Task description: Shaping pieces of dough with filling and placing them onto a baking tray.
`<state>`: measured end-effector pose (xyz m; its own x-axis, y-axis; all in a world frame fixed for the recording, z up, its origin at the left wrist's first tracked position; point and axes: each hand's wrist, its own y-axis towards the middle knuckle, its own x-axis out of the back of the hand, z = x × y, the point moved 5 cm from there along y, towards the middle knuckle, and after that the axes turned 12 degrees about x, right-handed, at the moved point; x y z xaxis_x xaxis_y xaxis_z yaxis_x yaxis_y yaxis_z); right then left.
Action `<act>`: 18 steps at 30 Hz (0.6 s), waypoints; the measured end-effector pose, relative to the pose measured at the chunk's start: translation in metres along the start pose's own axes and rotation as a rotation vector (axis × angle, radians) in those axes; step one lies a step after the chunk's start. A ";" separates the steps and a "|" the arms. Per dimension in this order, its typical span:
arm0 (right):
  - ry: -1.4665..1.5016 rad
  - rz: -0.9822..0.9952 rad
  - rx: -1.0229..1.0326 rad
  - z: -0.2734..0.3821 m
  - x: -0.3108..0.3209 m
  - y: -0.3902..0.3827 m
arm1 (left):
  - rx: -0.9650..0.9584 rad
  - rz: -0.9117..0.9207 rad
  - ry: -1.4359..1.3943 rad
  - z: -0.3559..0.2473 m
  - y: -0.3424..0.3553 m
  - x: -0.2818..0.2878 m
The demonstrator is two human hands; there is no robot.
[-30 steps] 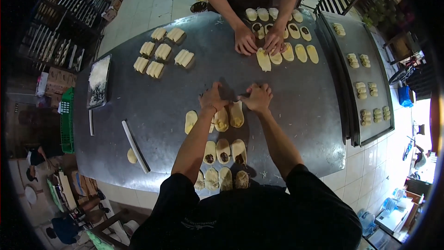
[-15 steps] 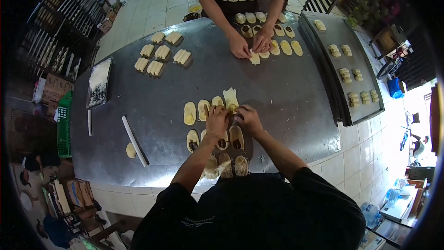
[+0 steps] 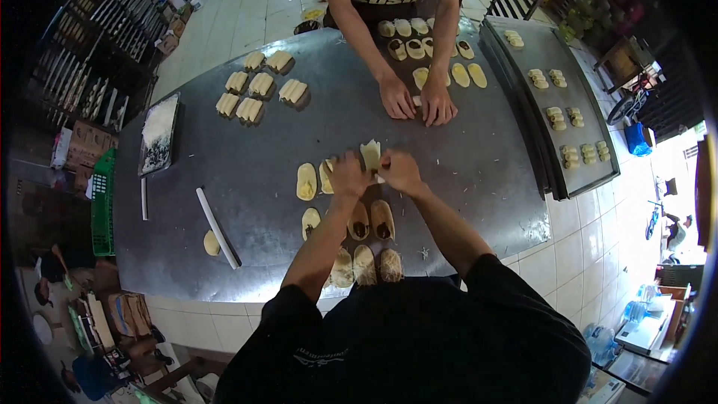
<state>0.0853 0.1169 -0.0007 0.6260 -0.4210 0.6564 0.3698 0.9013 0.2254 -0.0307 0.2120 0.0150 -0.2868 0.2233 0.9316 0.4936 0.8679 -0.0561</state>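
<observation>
A pale flat piece of dough [image 3: 370,152] lies on the steel table before me, its far end ragged. My left hand [image 3: 349,173] and my right hand [image 3: 401,170] pinch its near end from both sides, fingers closed; a whitish rolled edge shows between them. Left of my left hand is an oval dough piece [image 3: 306,182] with a yellowish filling. Nearer me, dark filling sits on an oval piece [image 3: 382,221], in a row partly hidden by my left forearm. Closest to my body is a row of dough pieces with shredded topping [image 3: 365,265].
Across the table, a co-worker's hands [image 3: 417,105] work a small dough piece beside more ovals. Grouped rolls [image 3: 262,85] stand at far left, near a tray of white shreds [image 3: 158,135]. A white rod [image 3: 217,226] lies left; a large tray [image 3: 591,101] holds rolls at right.
My hands have shifted slightly away from me, and the dough's visible flat part is shorter. The co-worker's hands have moved nearer to me, off the row of ovals, with a dough piece.
</observation>
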 end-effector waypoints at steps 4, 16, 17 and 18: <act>0.068 -0.051 -0.015 -0.010 0.003 0.015 | 0.035 0.046 0.000 0.007 0.023 0.005; 0.023 -0.122 0.092 -0.020 0.020 0.076 | -0.104 -0.245 -0.013 -0.004 0.110 0.016; 0.019 -0.129 0.087 -0.026 0.021 0.060 | -0.124 -0.181 -0.226 -0.002 0.108 0.028; 0.005 -0.093 0.216 -0.023 0.014 0.042 | -0.139 -0.129 -0.430 0.003 0.106 0.039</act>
<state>0.1257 0.1470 0.0011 0.5995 -0.5037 0.6220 0.2714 0.8590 0.4341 0.0081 0.3141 0.0448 -0.6530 0.3068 0.6924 0.5282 0.8397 0.1261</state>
